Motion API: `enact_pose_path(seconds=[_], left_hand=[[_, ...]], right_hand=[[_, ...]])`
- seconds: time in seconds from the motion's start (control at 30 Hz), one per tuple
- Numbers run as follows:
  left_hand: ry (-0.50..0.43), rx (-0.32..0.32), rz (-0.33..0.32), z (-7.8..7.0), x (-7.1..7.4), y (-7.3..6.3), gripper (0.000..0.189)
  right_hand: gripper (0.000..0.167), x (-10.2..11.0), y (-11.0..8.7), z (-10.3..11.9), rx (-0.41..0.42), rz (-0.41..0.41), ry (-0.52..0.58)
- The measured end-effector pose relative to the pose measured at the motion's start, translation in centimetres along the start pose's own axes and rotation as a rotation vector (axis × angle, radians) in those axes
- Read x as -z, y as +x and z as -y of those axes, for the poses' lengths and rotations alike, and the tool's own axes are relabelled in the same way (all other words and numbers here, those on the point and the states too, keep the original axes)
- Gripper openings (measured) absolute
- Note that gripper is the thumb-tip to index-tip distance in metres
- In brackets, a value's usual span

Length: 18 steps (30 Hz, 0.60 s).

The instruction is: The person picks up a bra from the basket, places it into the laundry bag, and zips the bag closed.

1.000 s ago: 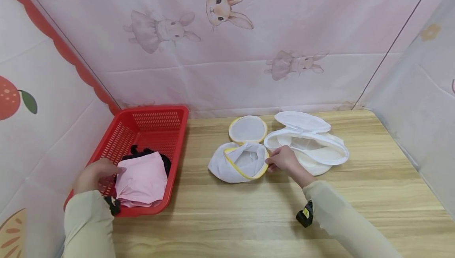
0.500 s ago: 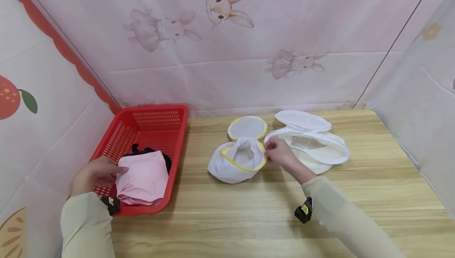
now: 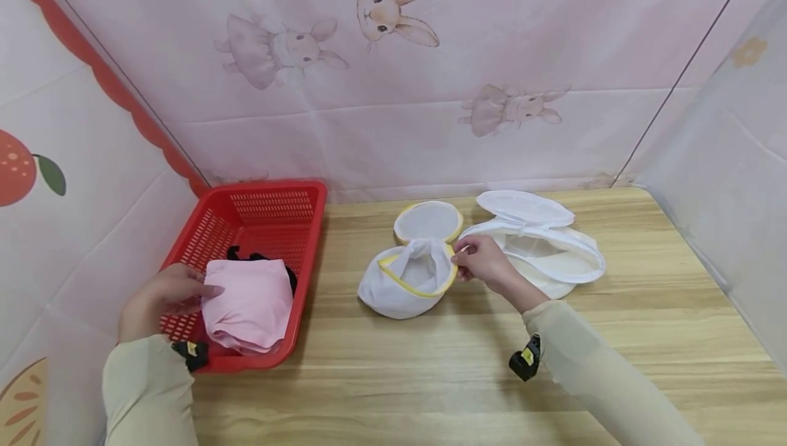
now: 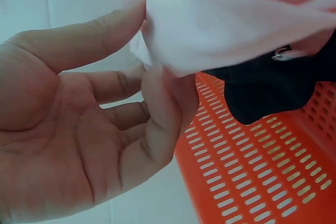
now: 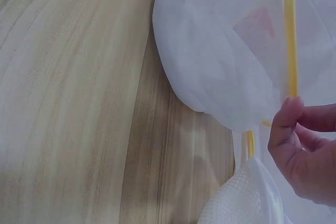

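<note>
My left hand [image 3: 162,296] pinches the left edge of a folded pink cloth [image 3: 249,302] between thumb and fingers, inside the red basket [image 3: 320,227]. In the left wrist view the pink cloth [image 4: 226,30] hangs from these fingers, and a black fabric item [image 4: 268,90] with a small metal ring lies behind it. A white mesh laundry bag [image 3: 393,296] with a yellow-trimmed mouth stands open on the table. Its trim is pinched by my right hand [image 3: 482,265], as the right wrist view shows at the yellow edge [image 5: 291,40]. The bag's round lid [image 3: 429,220] lies folded back behind it.
Right of the yellow-trimmed bag, a larger white mesh bag [image 3: 556,285] sits with its mouth open and its lid [image 3: 525,208] turned back. The wooden table [image 3: 430,384] meets a printed cloth wall [image 3: 393,138] behind and side walls left and right.
My right hand has drawn the bag's yellow rim slightly up and left. The pink cloth has shifted a little and bunched, covering more of the black item; my left hand moved slightly with it.
</note>
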<state>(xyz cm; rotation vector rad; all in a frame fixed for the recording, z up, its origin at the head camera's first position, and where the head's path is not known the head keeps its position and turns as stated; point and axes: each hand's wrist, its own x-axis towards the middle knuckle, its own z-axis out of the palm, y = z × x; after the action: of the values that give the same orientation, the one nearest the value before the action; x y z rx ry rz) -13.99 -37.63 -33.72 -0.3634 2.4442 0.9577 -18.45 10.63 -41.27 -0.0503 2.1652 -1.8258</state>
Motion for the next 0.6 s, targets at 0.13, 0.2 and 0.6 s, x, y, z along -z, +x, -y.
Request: enact_pose_path(seconds=[0.13,0.2,0.6], left_hand=[[-0.016,-0.001,0.002,-0.2,-0.2,-0.2,0.032],[-0.028,-0.001,0.005,-0.3,-0.3,-0.3,0.035],[-0.136,0.033,-0.025,-0.8,-0.4,-1.1,0.025]], right_hand=[[0.019,0.1,0.1,0.0,0.001,-0.015,-0.045],[0.018,0.1,0.1,0.0,-0.003,-0.028,-0.060],[0.019,0.1,0.2,0.6,0.069,-0.092,-0.168]])
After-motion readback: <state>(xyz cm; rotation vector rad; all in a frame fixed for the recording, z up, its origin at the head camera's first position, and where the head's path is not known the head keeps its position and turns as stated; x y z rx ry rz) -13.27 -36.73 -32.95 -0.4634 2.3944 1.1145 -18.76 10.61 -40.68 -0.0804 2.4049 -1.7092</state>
